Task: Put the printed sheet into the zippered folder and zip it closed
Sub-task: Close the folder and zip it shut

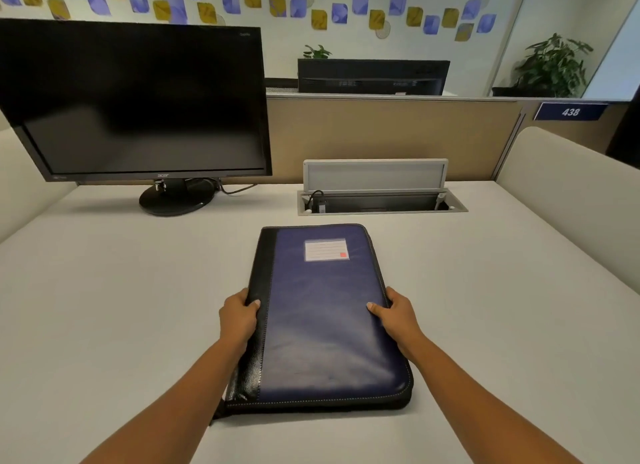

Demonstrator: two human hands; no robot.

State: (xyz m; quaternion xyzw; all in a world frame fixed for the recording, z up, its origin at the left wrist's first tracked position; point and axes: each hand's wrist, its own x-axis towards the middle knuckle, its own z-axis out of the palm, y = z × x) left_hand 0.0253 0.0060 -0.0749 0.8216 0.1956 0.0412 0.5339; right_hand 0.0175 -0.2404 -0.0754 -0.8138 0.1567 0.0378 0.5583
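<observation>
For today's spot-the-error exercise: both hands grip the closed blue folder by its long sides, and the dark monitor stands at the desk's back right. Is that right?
One error: the head view shows the monitor at the back left of the desk, not the back right. The rest holds: the left hand and right hand grip the closed blue folder by its long sides.

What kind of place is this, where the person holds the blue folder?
Most likely an office workstation: a dark monitor stands on the desk, a partition behind carries a plate numbered 438, and an open cable box sits in the desk surface.
</observation>
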